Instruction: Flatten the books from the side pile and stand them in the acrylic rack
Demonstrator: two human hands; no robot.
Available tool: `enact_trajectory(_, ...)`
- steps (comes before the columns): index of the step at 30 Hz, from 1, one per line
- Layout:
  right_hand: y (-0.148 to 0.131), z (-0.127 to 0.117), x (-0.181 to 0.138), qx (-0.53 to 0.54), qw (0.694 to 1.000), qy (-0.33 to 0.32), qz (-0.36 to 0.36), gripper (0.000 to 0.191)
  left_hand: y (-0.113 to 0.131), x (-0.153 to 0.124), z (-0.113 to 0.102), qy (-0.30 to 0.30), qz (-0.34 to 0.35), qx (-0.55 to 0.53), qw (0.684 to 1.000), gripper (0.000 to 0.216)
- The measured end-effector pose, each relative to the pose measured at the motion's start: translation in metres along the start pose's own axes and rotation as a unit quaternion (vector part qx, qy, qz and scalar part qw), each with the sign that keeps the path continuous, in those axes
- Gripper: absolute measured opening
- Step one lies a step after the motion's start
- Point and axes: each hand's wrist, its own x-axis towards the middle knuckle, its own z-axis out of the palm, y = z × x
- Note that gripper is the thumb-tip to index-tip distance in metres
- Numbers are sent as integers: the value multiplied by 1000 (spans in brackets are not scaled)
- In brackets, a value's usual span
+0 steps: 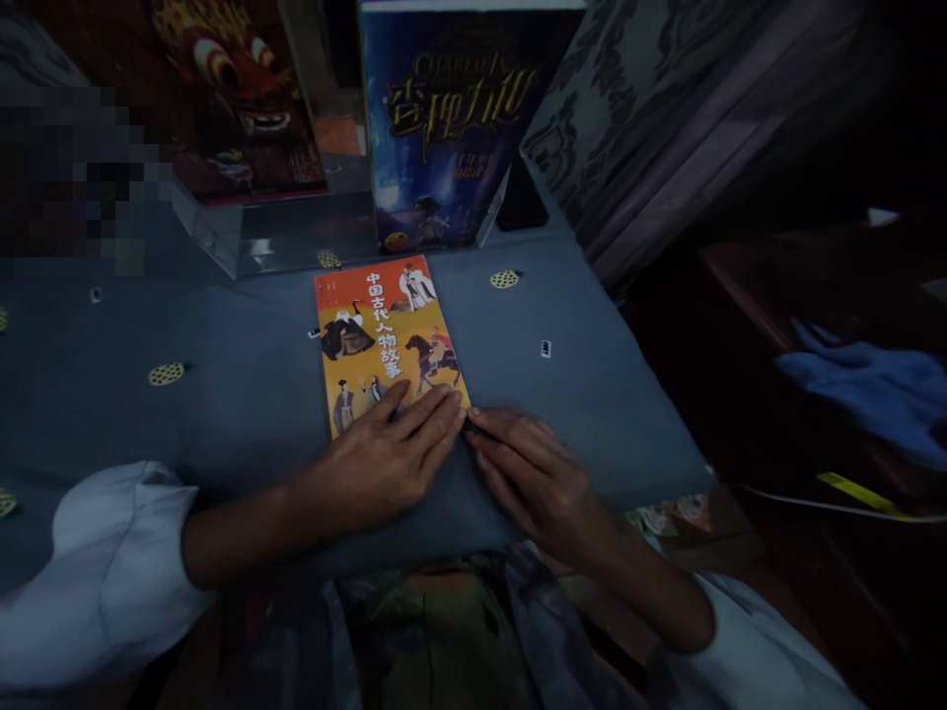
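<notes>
A paperback book (392,335) with an orange and yellow cover, white Chinese characters and painted figures lies face up on the cloth-covered table. Flat across its lower part rests my left hand (400,444), fingers stretched out toward the lower right corner and covering the bottom of the cover. At that corner is my right hand (537,473), its thumb and fingers pressed together. Something small and dark shows at its fingertips, too dim to name. Whether the right fingers also grip the book's corner I cannot tell.
Behind the book, a blue book (451,128) and a book with a red mask (237,99) stand upright in a clear holder (296,232). A dark phone-like object (522,197) lies beside them. A blue cloth (873,390) is at the right, past the table edge (651,365).
</notes>
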Motion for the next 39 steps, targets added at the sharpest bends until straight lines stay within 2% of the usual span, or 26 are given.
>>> enact_trajectory(6,1,-1,1,3,1000,-9,3,31,12,-14,-9,-27,-41,23,999,40)
enact_trajectory(11,0,-2,1,-7,1000,-4,-3,26,14,-17,-11,-19,-55,27,998,41)
enact_trajectory(17,-5,1,12,-12,998,-15,-55,21,17,-23,-9,3,-77,29,997,40)
enact_trajectory(23,-7,2,20,-8,997,-54,-58,20,18,-40,-17,-5,-99,14,995,43)
enact_trajectory(30,-7,3,20,6,997,-55,-47,24,22,-60,-25,-17,-151,5,988,47)
enact_trajectory(35,-5,7,22,-4,997,-42,-65,19,27,-78,-25,-30,-191,-19,981,48)
enact_trajectory(39,-7,7,25,8,996,-46,-75,24,30,-89,-23,-33,-218,-23,975,51)
